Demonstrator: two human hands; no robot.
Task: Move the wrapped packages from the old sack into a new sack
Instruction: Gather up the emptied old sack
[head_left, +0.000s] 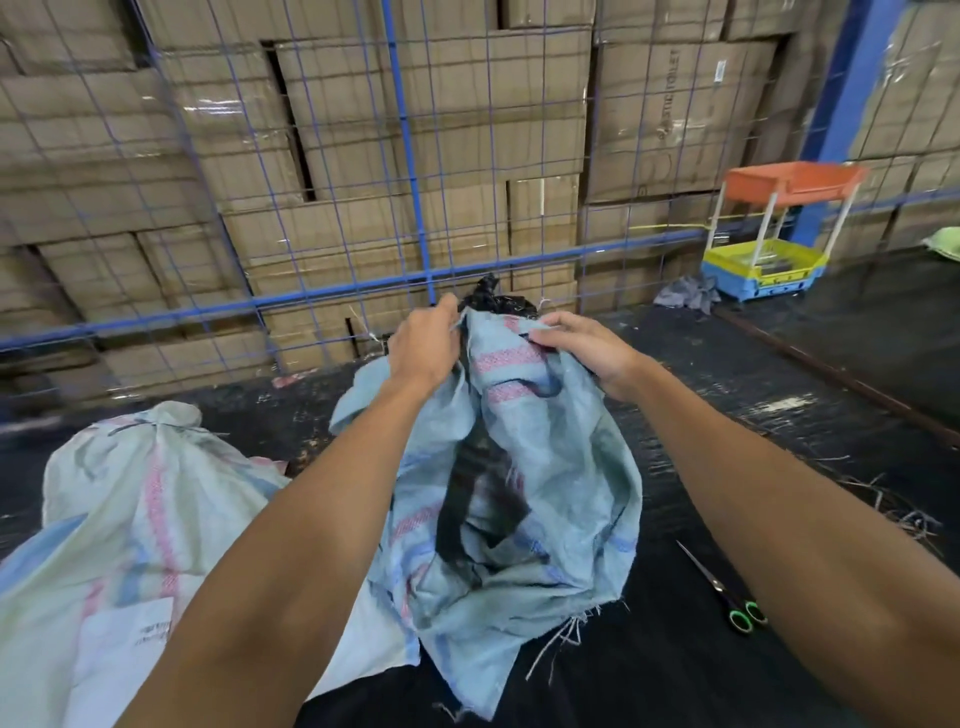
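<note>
Surface: a black floor mat (649, 675), scuffed, with loose fibres strewn at its right side.
Room: a blue wire fence (410, 156) runs along the far edge of the mat; brown cartons (467, 104) are stacked high behind it.
Far right corner: a small rack (769, 234) with an orange top tray and a yellow-and-blue bottom tray stands by the fence, a grey rag (685, 296) just beside it.
Edges: a dark rail (841, 374) crosses the mat diagonally at right.
Open room: bare mat lies to the right of the sack and toward the near edge, apart from scissors (727, 592) with green handles lying near the right forearm.
Left side: a tied sack (130, 499), full, with a white label, lies on the mat touching the torn one.
Sack: a pale blue woven sack (545, 467), frayed and slit down its front, stands at mid-mat.
Package: black wrapping (488, 296) pokes out of the sack's top, and more shows through the slit.
Left hand (423, 345): fingers curled, pinching the sack's top edge just left of the black wrapping.
Right hand (582, 345): fingers bent, gripping the top edge on the right side.
</note>
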